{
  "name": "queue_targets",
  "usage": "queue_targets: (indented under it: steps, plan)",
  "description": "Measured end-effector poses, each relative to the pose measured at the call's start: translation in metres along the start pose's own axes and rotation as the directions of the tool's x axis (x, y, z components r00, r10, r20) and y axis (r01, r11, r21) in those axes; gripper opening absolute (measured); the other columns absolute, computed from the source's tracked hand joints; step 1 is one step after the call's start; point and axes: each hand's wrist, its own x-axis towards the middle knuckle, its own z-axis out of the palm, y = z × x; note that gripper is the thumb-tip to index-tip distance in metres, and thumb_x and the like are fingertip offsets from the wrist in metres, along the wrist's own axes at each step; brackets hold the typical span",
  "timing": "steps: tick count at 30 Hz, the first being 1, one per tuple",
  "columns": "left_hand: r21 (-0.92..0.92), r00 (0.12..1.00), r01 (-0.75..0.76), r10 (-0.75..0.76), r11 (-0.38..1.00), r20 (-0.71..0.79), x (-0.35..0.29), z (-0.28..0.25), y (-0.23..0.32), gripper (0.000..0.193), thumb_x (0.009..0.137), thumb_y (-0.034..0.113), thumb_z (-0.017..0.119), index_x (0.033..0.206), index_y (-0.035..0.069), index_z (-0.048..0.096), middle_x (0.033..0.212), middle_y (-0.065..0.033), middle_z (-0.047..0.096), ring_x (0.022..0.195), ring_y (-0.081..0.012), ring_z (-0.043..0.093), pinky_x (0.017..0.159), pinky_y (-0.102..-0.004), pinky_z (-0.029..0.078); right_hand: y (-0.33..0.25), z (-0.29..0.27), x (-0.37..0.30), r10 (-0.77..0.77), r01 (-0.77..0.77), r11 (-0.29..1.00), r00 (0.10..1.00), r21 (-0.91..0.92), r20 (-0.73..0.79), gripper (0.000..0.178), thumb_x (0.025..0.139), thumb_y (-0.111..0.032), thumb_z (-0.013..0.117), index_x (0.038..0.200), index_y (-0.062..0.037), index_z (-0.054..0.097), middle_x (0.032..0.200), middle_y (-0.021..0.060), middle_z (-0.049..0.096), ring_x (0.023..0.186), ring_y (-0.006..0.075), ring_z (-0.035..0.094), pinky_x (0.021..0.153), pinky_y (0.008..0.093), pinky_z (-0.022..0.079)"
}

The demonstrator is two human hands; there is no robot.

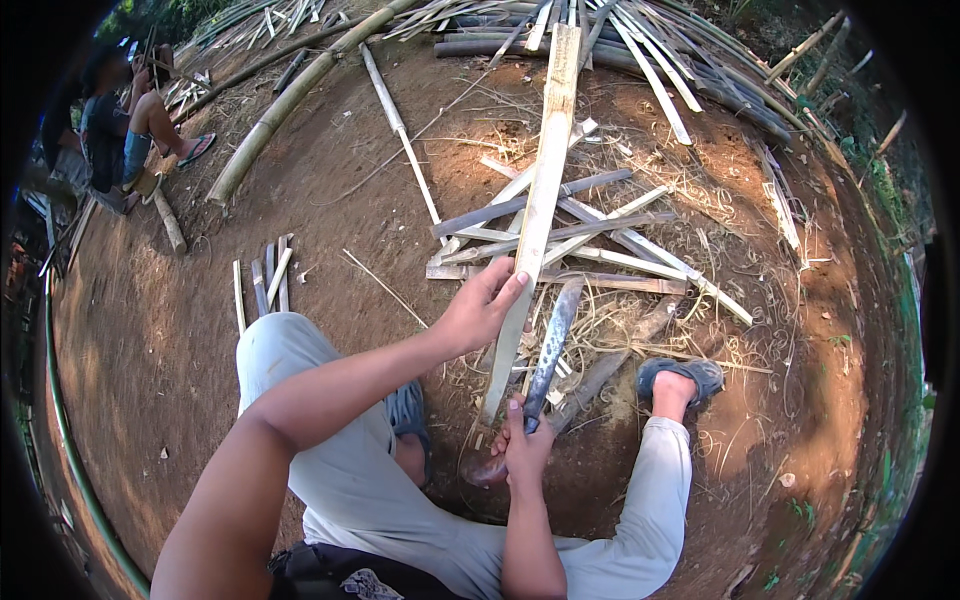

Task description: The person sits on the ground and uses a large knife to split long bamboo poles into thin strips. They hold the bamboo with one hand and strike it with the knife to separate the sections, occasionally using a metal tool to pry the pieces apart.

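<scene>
My left hand [484, 304] is closed around the edge of a long, pale bamboo slat [548, 165]. The slat runs from close to my right hand up over the pile ahead, its far end near the top of the view. In my right hand [526, 443], fingers wrapped round its handle, is a machete [553, 345]. Its dark, stained blade points away from me, just right of the slat's near end. A brown rounded piece [487, 471] shows beside the right fist; whether it belongs to the handle I cannot tell.
Split bamboo pieces [625, 262] lie crisscrossed ahead among curled shavings [700, 200]. Under the machete rests a short log [597, 385]. A thick bamboo pole [280, 112] slants at the upper left, near a seated person [110, 130]. More poles [600, 55] are heaped at the back.
</scene>
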Motion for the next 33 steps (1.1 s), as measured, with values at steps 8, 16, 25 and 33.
queue_targets:
  steps: [8,16,25,33]
  plan:
    - [-0.448,0.992,0.128,-0.106,0.885,0.076,-0.03,0.02,0.07,0.024,0.106,0.031,0.035,0.113,0.01,0.042,0.069,-0.007,0.054,0.046,-0.0147,0.05,0.045,-0.0268,0.042,-0.063,-0.032,-0.027,-0.656,0.623,0.68,0.752,-0.386,0.059,0.023,0.098,-0.01,0.055,0.115,0.005,0.057,0.06,0.0011,0.055,0.052,0.0079,0.053,0.052,0.0237,0.044]
    - [-0.624,0.912,0.338,-0.083,0.705,0.401,-0.075,0.044,0.038,0.038,0.105,0.035,0.027,0.13,0.008,0.038,0.091,-0.0116,0.058,0.075,-0.0202,0.06,0.069,-0.0343,0.051,-0.125,-0.061,-0.042,-0.653,0.614,0.502,0.731,-0.61,0.198,0.012,0.095,-0.008,0.059,0.099,0.0022,0.062,0.077,0.0056,0.063,0.069,0.0124,0.061,0.062,0.0285,0.048]
    - [-0.664,0.819,0.458,0.009,0.591,0.573,-0.096,0.04,0.014,0.032,0.104,0.025,0.04,0.119,-0.001,0.051,0.122,-0.0199,0.06,0.105,-0.0267,0.065,0.088,-0.0412,0.055,-0.211,-0.045,-0.054,-0.369,0.763,-0.216,0.514,-0.61,0.774,0.03,0.076,0.001,0.064,0.104,-0.0017,0.053,0.083,0.0161,0.058,0.07,0.0357,0.059,0.064,0.0411,0.044]
    - [-0.602,0.817,0.509,-0.125,0.615,0.563,-0.109,0.046,0.017,0.027,0.105,0.024,0.042,0.097,0.0,0.053,0.075,-0.008,0.055,0.055,-0.0163,0.058,0.056,-0.0309,0.053,-0.185,-0.026,-0.031,-0.254,0.754,-0.067,0.621,-0.654,0.742,0.028,0.075,-0.013,0.07,0.091,-0.0024,0.05,0.078,0.018,0.059,0.062,0.0396,0.062,0.057,0.0462,0.051]
